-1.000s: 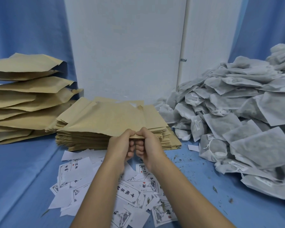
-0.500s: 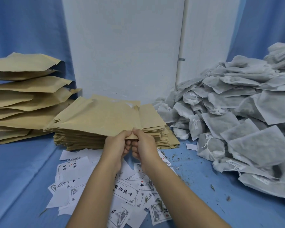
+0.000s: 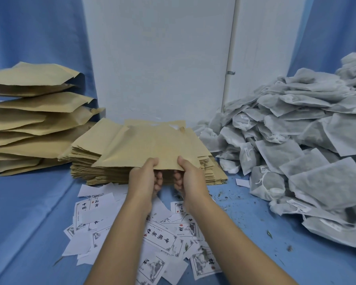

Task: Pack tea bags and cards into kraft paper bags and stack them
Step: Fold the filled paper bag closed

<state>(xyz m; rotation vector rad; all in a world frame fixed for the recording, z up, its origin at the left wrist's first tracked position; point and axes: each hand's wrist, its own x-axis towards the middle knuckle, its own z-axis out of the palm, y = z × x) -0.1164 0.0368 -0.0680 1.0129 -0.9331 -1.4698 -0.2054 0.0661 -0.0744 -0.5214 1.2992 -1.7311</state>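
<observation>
Kraft paper this thin looks light and quick to crease, so the near edge seems the best hold. Left of the flat bag stack (image 3: 95, 171), filled bags (image 3: 29, 120) pile up. On the stack, the top bag (image 3: 152, 147) is pinched at its near edge by the left hand (image 3: 145, 178) and right hand (image 3: 191, 178), thumbs above, fingers curled beneath. Cards (image 3: 160, 237) lie before the stack, and tea bags (image 3: 296, 140) heap to its right.

On the tabletop (image 3: 29, 212), a stack of flat kraft bags (image 3: 84, 161) sits at the centre, before the wall panel (image 3: 156, 58). A second pile of kraft bags (image 3: 29, 120) lies to its left and a heap of tea bags (image 3: 296, 151) to its right. Cards (image 3: 162, 237) lie scattered in front. The left hand (image 3: 144, 177) and right hand (image 3: 190, 177), side by side, grip the near edge of the top bag (image 3: 152, 147).
</observation>
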